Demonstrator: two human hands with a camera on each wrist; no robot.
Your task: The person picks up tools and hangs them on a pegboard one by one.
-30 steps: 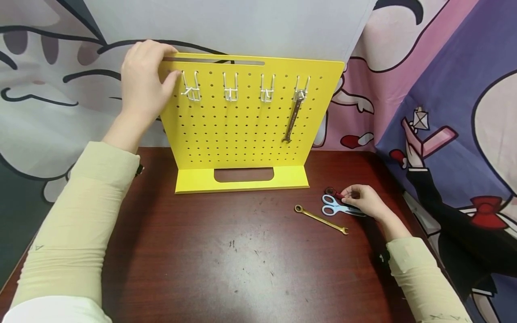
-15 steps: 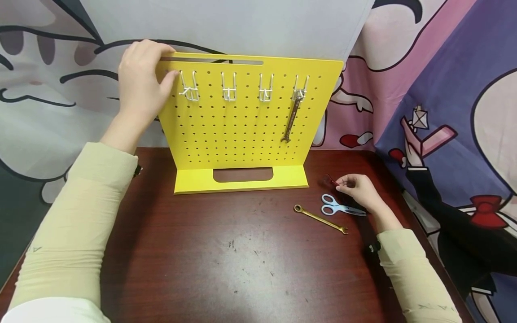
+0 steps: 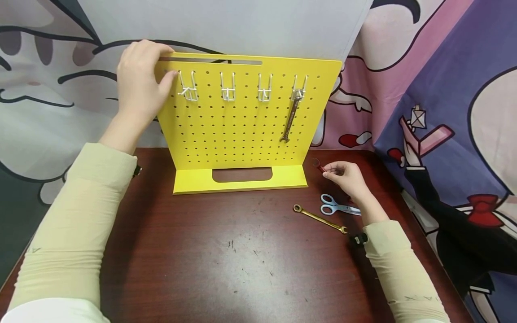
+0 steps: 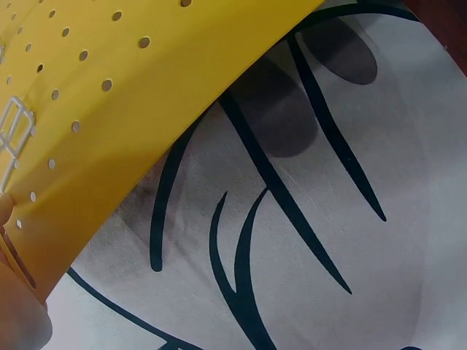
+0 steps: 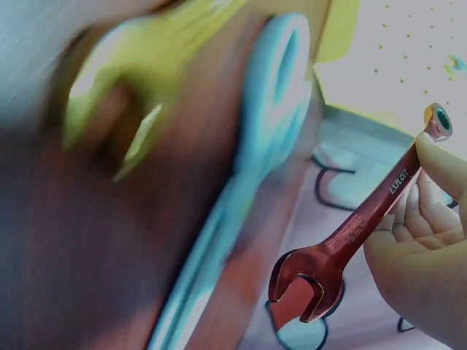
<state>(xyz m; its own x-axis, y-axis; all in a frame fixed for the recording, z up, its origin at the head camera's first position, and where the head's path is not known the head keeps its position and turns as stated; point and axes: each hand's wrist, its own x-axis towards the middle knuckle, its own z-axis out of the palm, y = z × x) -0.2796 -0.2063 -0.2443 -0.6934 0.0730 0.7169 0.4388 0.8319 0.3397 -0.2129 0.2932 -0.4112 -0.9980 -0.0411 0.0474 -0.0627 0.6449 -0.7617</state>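
My left hand (image 3: 142,83) grips the upper left corner of a yellow pegboard (image 3: 238,134), thumb on the front face. In the right wrist view a red combination wrench (image 5: 357,230) is pinched between the thumb and fingers of my right hand (image 5: 427,233); its open end points down and its ring end up. In the head view my right hand (image 3: 346,178) is raised off the table, to the right of the board's base. Light blue scissors (image 3: 329,205) and a gold combination wrench (image 3: 321,218) lie on the table below it.
Several white wire hooks (image 3: 228,92) line the board's upper part. From the rightmost one hangs a dark metallic wrench (image 3: 291,119). The dark red wooden table (image 3: 226,260) meets cartoon-printed cloth (image 3: 436,89) at the back and right.
My right hand has lifted the red wrench from beside the scissors and carried it up and left, toward the board. The left hand keeps its grip on the corner.
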